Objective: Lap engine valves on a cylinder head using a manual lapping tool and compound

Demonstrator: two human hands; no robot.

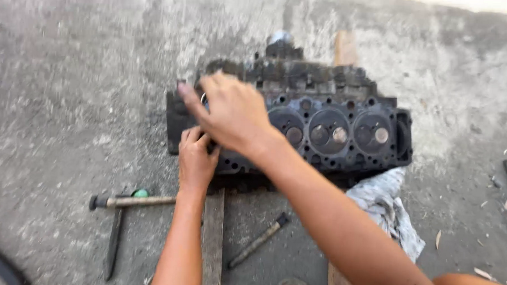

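Both hands are down on the left end of a grimy black cast-metal cylinder head point(327, 134), which sits on its side on the ground with the valve face toward the camera. The right hand point(232, 111) reaches across from the right, fingers spread and curled over the leftmost combustion chamber, so it covers whatever is under it. You can just see a bit of a shiny ring edge peeking out by the thumb, but I can't tell if the hand is actually gripping anything. The left hand point(195, 157) comes up from below and is pressed against the head's lower left edge, fingers bent, right under the other hand and touching it.

The head itself rests on two weathered wooden planks point(213, 239) laid on the rough grey concrete floor point(70, 68). Three round chambers with their valves show to the right of the hands. A crumpled dirty white rag point(386, 206) is tucked under the right end.

Nearer the camera, a hammer with a pale wooden handle point(132, 201) lies left of the left wrist, a dark flat metal bar point(113, 244) below it, and a short dark-tipped wooden-handled tool point(258, 241) between the forearms.
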